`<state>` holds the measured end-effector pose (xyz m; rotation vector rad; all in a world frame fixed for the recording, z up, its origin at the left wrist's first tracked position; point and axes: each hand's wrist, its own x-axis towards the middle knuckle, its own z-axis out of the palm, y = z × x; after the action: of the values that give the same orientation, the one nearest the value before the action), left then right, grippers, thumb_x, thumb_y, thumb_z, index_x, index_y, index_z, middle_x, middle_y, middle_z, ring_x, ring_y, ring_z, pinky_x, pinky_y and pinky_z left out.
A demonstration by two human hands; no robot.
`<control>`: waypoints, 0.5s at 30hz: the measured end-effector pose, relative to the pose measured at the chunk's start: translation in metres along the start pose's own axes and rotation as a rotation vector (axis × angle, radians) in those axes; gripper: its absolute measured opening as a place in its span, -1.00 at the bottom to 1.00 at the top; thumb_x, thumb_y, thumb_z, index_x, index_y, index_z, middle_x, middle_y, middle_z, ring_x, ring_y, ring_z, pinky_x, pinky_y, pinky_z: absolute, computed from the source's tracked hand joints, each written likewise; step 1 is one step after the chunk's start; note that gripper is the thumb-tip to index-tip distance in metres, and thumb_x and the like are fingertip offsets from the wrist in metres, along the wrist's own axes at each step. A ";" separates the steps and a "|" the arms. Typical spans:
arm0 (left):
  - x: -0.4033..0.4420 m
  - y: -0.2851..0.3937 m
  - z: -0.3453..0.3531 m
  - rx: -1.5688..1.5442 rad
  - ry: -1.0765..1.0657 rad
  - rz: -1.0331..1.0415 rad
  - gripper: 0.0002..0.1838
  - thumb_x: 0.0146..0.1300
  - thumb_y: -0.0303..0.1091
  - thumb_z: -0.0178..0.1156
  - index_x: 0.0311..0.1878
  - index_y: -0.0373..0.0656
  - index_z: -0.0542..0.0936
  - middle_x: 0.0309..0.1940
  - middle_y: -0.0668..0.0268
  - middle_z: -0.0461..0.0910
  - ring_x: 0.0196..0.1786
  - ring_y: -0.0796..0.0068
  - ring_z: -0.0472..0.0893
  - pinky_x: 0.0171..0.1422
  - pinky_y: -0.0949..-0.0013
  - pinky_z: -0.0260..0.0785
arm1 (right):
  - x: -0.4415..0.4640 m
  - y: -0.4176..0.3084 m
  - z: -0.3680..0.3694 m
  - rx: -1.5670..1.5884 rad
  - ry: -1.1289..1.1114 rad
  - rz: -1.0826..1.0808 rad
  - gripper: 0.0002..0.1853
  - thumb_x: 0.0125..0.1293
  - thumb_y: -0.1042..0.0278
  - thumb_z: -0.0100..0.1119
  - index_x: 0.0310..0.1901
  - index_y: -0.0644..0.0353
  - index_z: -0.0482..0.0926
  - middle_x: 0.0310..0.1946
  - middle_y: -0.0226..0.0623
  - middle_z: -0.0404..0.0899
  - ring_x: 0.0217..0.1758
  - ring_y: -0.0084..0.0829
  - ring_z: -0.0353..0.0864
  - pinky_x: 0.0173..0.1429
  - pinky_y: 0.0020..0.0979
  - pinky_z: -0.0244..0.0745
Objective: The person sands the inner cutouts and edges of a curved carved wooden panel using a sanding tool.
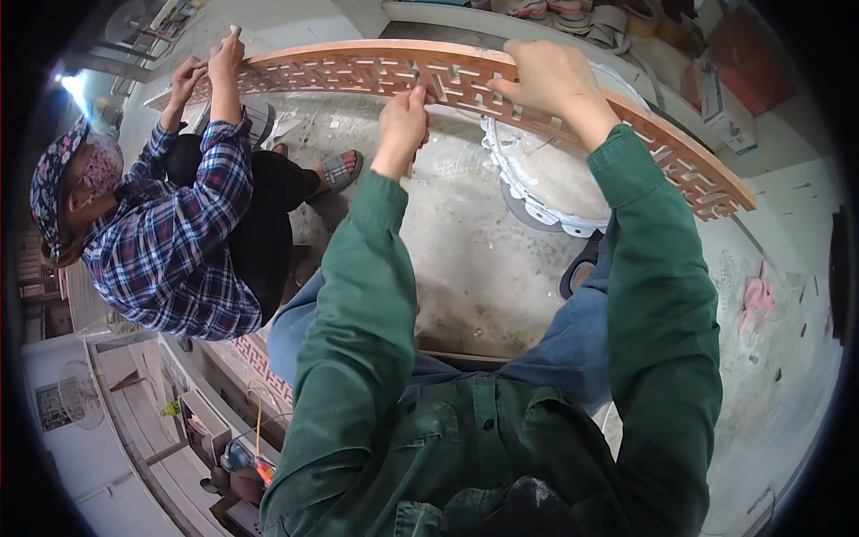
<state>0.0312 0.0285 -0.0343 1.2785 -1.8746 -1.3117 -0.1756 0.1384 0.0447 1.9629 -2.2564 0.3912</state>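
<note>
A long reddish-brown wooden panel with a cut-out lattice pattern [465, 88] spans the top of the view, curving down to the right. My right hand [555, 82] grips its upper edge, thumb on the front face and fingers over the top. Below the panel's middle, my left hand [402, 125] is closed around a thin tool, mostly hidden in the fist, whose tip meets the lattice. Under the panel, left of my right forearm, is a round stool-like object with a white scalloped rim [528, 199].
A co-worker in a plaid shirt [179, 242] sits at the left, both hands at the panel's far end. Shoes [568, 11] lie on a shelf at the top. A pink cloth [757, 295] is at the right. Another lattice piece [259, 362] lies lower left.
</note>
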 end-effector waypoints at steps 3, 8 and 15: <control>-0.028 -0.010 0.001 0.025 0.044 0.003 -0.59 0.56 -0.09 -0.10 -0.15 -0.23 0.61 -0.65 0.43 0.40 -0.75 0.64 0.30 -0.69 0.46 0.08 | -0.002 -0.002 -0.001 0.018 -0.019 0.007 -0.55 0.16 -0.11 0.30 -0.16 0.14 0.65 -0.38 -0.13 0.70 -0.21 -0.09 0.71 -0.14 -0.12 0.59; 0.000 -0.002 -0.017 -0.111 -0.128 -0.059 -0.61 0.55 -0.10 -0.06 -0.14 -0.24 0.60 -0.65 0.44 0.36 -0.75 0.65 0.27 -0.70 0.46 0.02 | -0.003 -0.006 -0.005 0.027 -0.033 0.038 -0.58 0.17 -0.07 0.30 -0.21 0.17 0.66 -0.33 -0.12 0.71 -0.18 -0.10 0.72 -0.09 -0.14 0.61; 0.000 -0.004 -0.008 -0.102 -0.018 -0.012 -0.63 0.51 -0.14 0.00 -0.22 -0.25 0.62 -0.67 0.40 0.43 -0.75 0.62 0.32 -0.68 0.42 0.09 | 0.001 0.001 -0.002 0.017 -0.009 0.013 -0.53 0.16 -0.13 0.30 -0.12 0.12 0.64 -0.35 -0.12 0.71 -0.18 -0.09 0.71 -0.11 -0.12 0.59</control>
<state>0.0386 0.0245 -0.0345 1.2318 -1.7902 -1.4111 -0.1772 0.1386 0.0470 1.9638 -2.2797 0.4046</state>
